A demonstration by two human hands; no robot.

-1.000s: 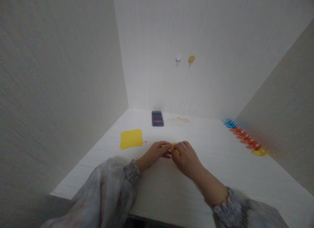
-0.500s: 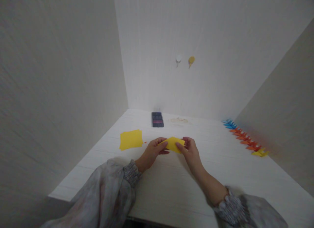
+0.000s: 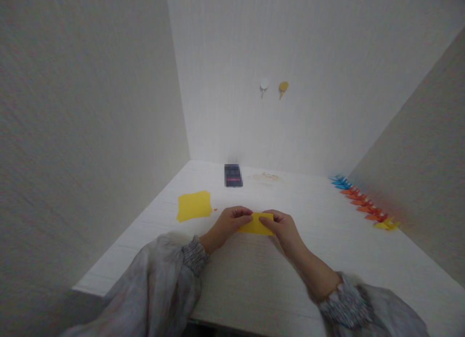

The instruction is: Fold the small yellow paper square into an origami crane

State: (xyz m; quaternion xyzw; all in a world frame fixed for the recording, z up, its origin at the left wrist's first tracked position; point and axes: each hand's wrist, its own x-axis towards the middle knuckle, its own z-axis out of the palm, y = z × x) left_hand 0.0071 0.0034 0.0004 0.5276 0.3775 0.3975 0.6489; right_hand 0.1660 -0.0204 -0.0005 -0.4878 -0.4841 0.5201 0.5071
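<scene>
Yellow paper (image 3: pixel 256 227) makes a flat, plain rectangle, wider than it is tall, with a straight lower edge; fingers cover parts of its upper side and left end. It is held over the middle of the white desk (image 3: pixel 261 283), between the front and back edges; whether it touches the surface, I cannot tell.

The left hand (image 3: pixel 232 220), wearing a ring (image 3: pixel 236 209), is nearly closed, pinching the paper's left end with the thumb on the near face. The right hand (image 3: pixel 285 226) pinches the other end, its thumb also lying across the near face. Both wrists come out of grey, gathered sleeves (image 3: pixel 196 254).

Left of the hands, towards the desk's left edge, lies a stack (image 3: pixel 194 206) of yellow sheets, slightly uneven, with an orange scrap (image 3: pixel 215 209) just beside it. Near the back edge is a dark object (image 3: pixel 233 176), obscured by pixels. Along the right edge, from the back right corner forward, runs a row of folded birds: blue (image 3: pixel 340 182), then orange-red, then yellow nearest the front.
</scene>
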